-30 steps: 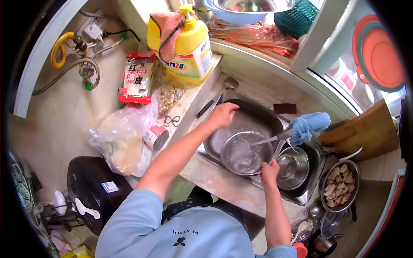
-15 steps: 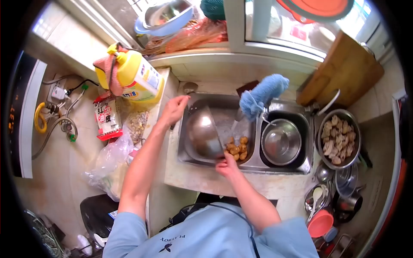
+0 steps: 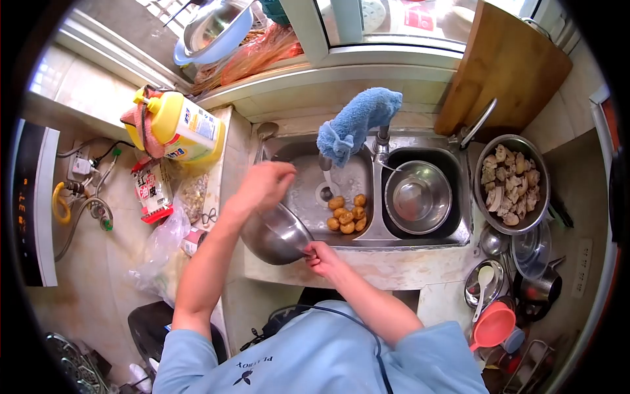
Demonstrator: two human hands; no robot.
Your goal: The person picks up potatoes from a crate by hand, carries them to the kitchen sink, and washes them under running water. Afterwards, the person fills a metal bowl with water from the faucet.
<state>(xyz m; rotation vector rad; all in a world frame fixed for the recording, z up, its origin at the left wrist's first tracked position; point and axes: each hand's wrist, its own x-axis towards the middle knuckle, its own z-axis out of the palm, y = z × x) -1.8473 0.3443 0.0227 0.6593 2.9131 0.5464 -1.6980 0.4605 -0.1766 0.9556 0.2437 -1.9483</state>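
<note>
My right hand pinches the rim of a large metal bowl, which is tilted over the front left edge of the sink. Above the bowl's far side is my left hand, its fingers loosely bent and apart, with nothing seen in them; whether it touches the rim is hidden. Several small, round, brown potatoes lie in the left basin near the drain. A blue cloth cover wraps the faucet above that basin.
A metal pot sits in the right basin. Right of the sink stands a bowl of pale meat pieces, with a cutting board leaning behind. On the left are a yellow detergent jug and a plastic bag.
The bowl has moved left and toward me, from inside the basin to its front left edge, uncovering more potatoes. My left hand has come down over it; my right hand still grips it.
</note>
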